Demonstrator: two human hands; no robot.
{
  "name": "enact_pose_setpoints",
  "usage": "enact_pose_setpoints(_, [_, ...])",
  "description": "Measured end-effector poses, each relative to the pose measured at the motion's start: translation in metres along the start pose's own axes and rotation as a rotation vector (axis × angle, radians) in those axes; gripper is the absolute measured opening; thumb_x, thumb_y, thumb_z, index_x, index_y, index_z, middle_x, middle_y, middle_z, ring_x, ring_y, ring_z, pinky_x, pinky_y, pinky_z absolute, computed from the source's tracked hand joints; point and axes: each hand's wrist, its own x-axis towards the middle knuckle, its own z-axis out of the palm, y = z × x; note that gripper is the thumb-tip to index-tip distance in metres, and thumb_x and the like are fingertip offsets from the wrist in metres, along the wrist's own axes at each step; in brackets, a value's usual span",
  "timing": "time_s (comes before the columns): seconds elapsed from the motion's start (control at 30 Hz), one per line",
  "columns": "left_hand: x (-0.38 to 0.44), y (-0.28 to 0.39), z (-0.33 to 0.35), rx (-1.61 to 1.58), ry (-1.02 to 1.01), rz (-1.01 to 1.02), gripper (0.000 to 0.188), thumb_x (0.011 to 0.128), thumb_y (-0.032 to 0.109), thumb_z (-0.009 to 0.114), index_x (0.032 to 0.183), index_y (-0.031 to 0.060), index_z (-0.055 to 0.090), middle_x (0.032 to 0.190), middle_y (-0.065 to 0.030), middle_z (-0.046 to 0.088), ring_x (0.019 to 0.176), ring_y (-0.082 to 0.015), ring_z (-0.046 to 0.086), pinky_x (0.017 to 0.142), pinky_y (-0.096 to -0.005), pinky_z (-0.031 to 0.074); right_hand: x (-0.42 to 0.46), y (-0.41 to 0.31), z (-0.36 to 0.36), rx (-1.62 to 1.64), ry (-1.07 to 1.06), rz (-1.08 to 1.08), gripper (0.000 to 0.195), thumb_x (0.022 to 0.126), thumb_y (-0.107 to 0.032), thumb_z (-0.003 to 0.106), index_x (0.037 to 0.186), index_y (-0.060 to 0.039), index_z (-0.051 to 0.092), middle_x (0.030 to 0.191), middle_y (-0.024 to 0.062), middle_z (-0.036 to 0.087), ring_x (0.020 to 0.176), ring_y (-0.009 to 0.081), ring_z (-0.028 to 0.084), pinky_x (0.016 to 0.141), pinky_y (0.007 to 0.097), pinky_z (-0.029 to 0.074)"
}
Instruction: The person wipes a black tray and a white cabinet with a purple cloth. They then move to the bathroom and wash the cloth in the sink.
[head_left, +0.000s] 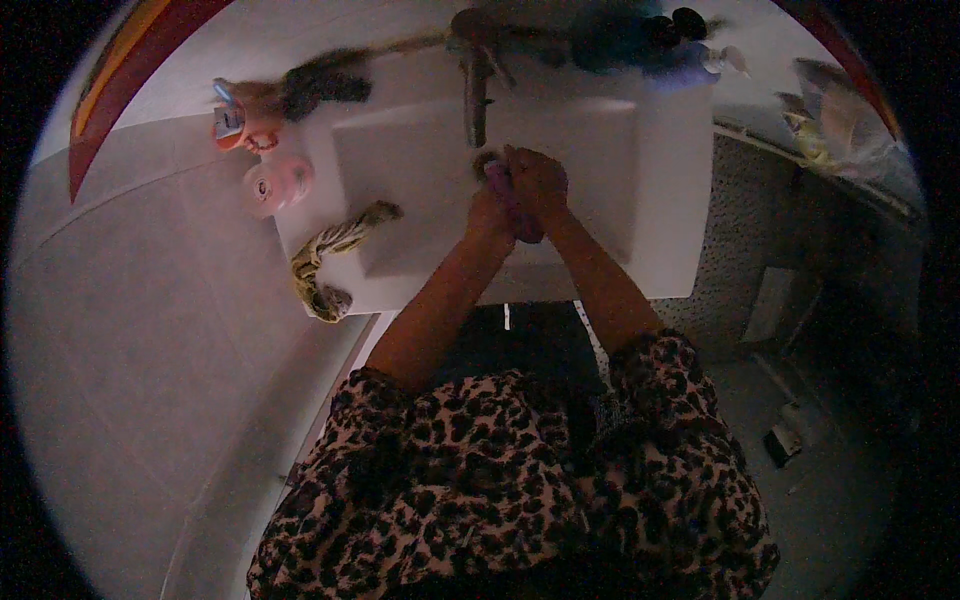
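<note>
Both of my hands are over the basin of a white sink (420, 217), just below the spout of a dark faucet (475, 105). Between them is a bunched purple cloth (504, 191), its lower end hanging near my wrists. My left hand (489, 214) grips it from the left side. On its right side my right hand (538, 180) is closed, fingers curled over the upper part. Dim light hides the cloth's exact shape. A twisted yellowish-green cloth (322, 255) lies over the sink's left rim, one end reaching into the basin.
At the back left stand an orange cup (259, 124) with items in it, a dark brush-like object (330, 86) and a pink bottle (277, 186). Dark and bluish bottles (679, 60) line the back right. A plastic bag (840, 127) is farther right. Tiled wall (150, 300) borders the left.
</note>
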Motion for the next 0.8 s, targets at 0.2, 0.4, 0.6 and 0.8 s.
enact_pose_setpoints(0.2, [-0.002, 0.046, -0.025, 0.793, -0.079, 0.205, 0.037, 0.086, 0.019, 0.057, 0.119, 0.0023, 0.052, 0.114, -0.0150, 0.056, 0.103, -0.0297, 0.057, 0.087, -0.0385, 0.049, -0.048, -0.075, 0.021, 0.421, 0.433, -0.054, 0.042, 0.080, -0.030, 0.062, 0.116, -0.0089, 0.058, 0.107, 0.0107, 0.061, 0.093, 0.0267, 0.061, 0.080, 0.0399, 0.050])
enact_pose_setpoints(0.4, [-0.003, 0.038, -0.029, -0.386, 0.004, 0.068, 0.034, 0.091, 0.035, 0.052, 0.113, 0.0091, 0.054, 0.104, -0.0096, 0.061, 0.089, -0.0233, 0.062, 0.078, -0.0370, 0.051, 0.008, 0.022, 0.023, -0.074, 0.640, -0.073, 0.024, 0.082, -0.012, 0.058, 0.105, -0.0043, 0.058, 0.096, 0.0131, 0.060, 0.091, 0.0330, 0.058, 0.080, 0.0427, 0.048])
enact_pose_setpoints(0.6, [0.000, 0.039, -0.037, -0.264, -0.143, 0.199, 0.040, 0.094, 0.041, 0.045, 0.120, 0.0112, 0.052, 0.104, -0.0081, 0.061, 0.088, -0.0209, 0.061, 0.080, -0.0363, 0.049, -0.009, -0.012, 0.061, 0.371, 0.128, -0.198, 0.022, 0.086, -0.012, 0.050, 0.105, -0.0016, 0.053, 0.104, 0.0223, 0.052, 0.106, 0.0420, 0.047, 0.092, 0.0450, 0.039])
enact_pose_setpoints(0.8, [-0.037, 0.072, -0.032, 0.542, -0.141, 0.160, 0.039, 0.089, 0.039, 0.051, 0.115, 0.0102, 0.056, 0.094, -0.0106, 0.063, 0.083, -0.0245, 0.063, 0.078, -0.0363, 0.049, -0.071, -0.050, 0.064, -0.089, 0.090, -0.327, 0.027, 0.088, -0.029, 0.052, 0.101, -0.0067, 0.061, 0.108, 0.0159, 0.061, 0.097, 0.0309, 0.058, 0.084, 0.0445, 0.047])
